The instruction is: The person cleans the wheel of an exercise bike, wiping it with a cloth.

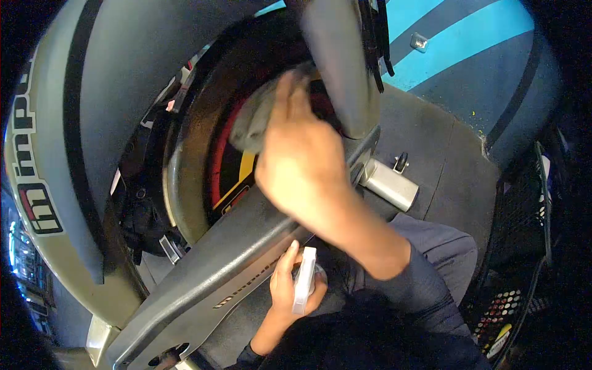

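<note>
My right hand (302,154) reaches across the exercise bike frame and presses a grey cloth (251,120) against the flywheel (225,163), which is dark with red and yellow markings. The hand is smeared by motion. Its fingers lie over the cloth, which is partly hidden beneath them. Lower down, beside the bike's grey lower cover (246,256), my left hand (283,287) is wrapped round a spray bottle (304,280). The white spray head points up toward me, and most of the bottle's body is hidden below it.
A curved grey bike frame (132,123) arches on the left, and a grey upright post (342,68) rises near my right hand. A silver foot bar (391,185) sits on the dark floor. At the right stands a black perforated basket (493,302). Behind is a blue-and-grey panel (456,55).
</note>
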The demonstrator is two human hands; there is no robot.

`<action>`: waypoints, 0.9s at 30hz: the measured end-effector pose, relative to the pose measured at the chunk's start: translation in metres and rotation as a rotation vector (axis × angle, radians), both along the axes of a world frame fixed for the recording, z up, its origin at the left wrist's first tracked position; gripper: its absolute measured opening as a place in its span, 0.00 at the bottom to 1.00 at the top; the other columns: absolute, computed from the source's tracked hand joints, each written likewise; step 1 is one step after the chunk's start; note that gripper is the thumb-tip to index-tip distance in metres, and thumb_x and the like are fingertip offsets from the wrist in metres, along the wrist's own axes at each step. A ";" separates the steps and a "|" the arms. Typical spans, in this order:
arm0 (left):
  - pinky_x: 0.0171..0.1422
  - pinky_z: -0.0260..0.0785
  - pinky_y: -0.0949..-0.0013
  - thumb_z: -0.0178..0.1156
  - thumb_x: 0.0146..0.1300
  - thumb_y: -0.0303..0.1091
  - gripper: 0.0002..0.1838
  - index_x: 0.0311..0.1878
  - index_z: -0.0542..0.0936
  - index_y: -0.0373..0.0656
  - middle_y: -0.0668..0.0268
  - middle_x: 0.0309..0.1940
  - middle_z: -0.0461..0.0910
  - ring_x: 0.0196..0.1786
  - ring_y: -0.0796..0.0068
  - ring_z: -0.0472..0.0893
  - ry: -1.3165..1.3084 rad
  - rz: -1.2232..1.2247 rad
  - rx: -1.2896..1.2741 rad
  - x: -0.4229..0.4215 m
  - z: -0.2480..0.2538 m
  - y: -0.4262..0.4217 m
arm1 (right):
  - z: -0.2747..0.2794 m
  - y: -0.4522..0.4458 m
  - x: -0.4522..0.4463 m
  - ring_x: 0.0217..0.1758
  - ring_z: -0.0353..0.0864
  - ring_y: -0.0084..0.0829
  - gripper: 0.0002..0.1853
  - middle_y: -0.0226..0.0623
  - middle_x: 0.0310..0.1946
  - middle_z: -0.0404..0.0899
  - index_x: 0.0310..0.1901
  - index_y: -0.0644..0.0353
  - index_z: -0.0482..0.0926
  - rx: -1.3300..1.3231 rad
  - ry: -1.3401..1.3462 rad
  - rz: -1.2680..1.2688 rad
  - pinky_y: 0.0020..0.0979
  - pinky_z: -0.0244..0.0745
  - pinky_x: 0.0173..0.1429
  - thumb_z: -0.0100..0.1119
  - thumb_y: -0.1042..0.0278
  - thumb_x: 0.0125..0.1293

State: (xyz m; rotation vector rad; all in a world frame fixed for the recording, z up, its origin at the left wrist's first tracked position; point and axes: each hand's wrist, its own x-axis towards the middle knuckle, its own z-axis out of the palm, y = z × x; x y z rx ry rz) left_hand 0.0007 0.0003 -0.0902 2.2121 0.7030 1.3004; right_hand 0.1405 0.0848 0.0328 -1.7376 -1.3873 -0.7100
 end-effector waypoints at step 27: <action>0.45 0.72 0.60 0.65 0.38 0.25 0.40 0.59 0.61 0.31 0.53 0.37 0.77 0.38 0.54 0.79 0.085 -0.007 0.016 -0.002 -0.004 0.003 | 0.007 -0.022 -0.018 0.37 0.81 0.51 0.41 0.76 0.55 0.61 0.61 0.78 0.55 0.039 0.026 0.245 0.36 0.79 0.39 0.56 0.74 0.41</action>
